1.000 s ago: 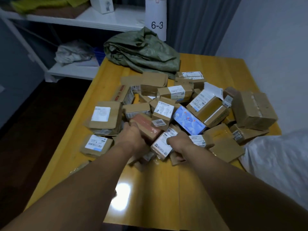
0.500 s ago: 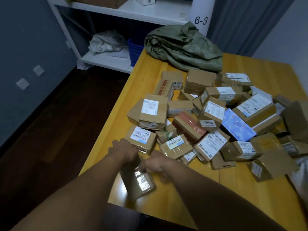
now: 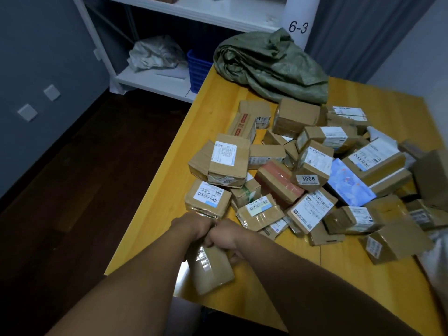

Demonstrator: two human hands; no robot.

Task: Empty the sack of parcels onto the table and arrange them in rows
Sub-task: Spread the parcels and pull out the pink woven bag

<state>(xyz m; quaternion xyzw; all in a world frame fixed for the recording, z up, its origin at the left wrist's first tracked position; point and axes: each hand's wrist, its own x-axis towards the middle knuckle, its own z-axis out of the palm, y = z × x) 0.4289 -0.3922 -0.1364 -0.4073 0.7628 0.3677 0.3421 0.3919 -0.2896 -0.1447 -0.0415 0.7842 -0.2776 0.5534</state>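
Sack (image 3: 271, 66) behind parcel heap (image 3: 312, 175) on table (image 3: 339, 270), shelf (image 3: 155, 80) left

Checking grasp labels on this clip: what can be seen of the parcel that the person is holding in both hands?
The held parcel is a small oblong box of brown cardboard, wrapped in glossy clear tape that catches glare near its far end. No label shows on its upper face. It lies near the table's near edge, apart from the pile. Whether it rests on the wood or hovers just above it cannot be told. The left hand and right hand both grip its far end and cover it.
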